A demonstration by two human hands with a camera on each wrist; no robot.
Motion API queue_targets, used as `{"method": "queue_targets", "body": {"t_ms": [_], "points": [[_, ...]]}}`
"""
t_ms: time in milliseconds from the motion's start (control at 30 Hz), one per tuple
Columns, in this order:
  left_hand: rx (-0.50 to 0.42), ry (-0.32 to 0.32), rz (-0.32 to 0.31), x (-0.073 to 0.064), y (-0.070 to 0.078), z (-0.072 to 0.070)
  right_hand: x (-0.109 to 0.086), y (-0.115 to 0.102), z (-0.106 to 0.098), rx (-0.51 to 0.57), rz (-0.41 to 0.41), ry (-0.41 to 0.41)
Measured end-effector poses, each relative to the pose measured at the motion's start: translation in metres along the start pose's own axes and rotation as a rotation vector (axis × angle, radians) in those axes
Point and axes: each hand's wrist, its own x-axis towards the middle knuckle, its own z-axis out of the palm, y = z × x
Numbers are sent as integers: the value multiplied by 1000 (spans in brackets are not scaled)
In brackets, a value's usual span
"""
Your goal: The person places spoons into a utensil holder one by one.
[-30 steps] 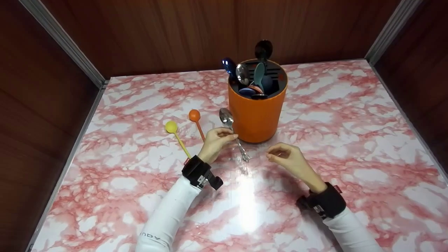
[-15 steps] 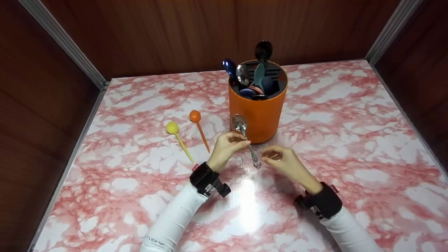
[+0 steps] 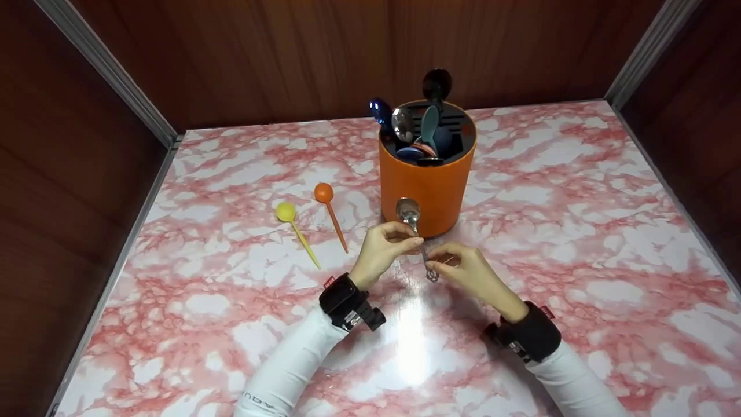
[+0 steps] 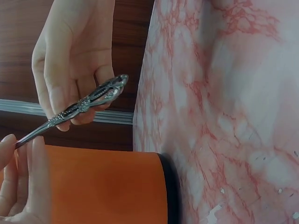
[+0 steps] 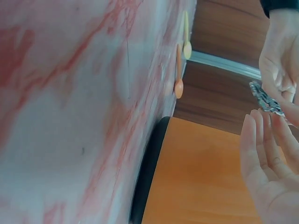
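A silver spoon (image 3: pixel 408 212) with an ornate openwork handle is held in the air in front of the orange cutlery holder (image 3: pixel 422 191). My left hand (image 3: pixel 385 250) pinches its stem just below the bowl. At the lower handle, my right hand (image 3: pixel 460 266) has thumb and fingertips closed on the metal from the other side. The left wrist view shows the patterned handle (image 4: pixel 84 105) slanting between both hands, its tip sticking out past the right fingers. From the right wrist, the handle end (image 5: pixel 265 100) appears above my right fingertips, the bowl out of frame.
A yellow spoon (image 3: pixel 285 212) and an orange spoon (image 3: pixel 323 193) lie on the marbled table (image 3: pixel 208 301) to the left. The holder carries several spoons, among them a teal one (image 3: pixel 429 123) and a black one (image 3: pixel 436 85). Brown wooden panels (image 3: pixel 289 58) enclose the table.
My left hand has carried the silver spoon right, to the front of the holder. My right hand has come slightly left and now grips the spoon's handle.
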Motion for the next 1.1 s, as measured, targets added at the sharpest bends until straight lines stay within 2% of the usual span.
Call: {"method": "queue_targets", "body": {"t_ms": [333,533,867,1100], "points": [[213,-16,71,-4,4,4,0,-1,4,58,-13,13],[288,-20,99,-5,7,6,-1,-2,3,79,-52,16],[282,-22,94,-11,4,-4,2,-6,-8,78,-74,41],[225,28,74,-15,1,-20,6,-17,-23,83,-48,94]]}}
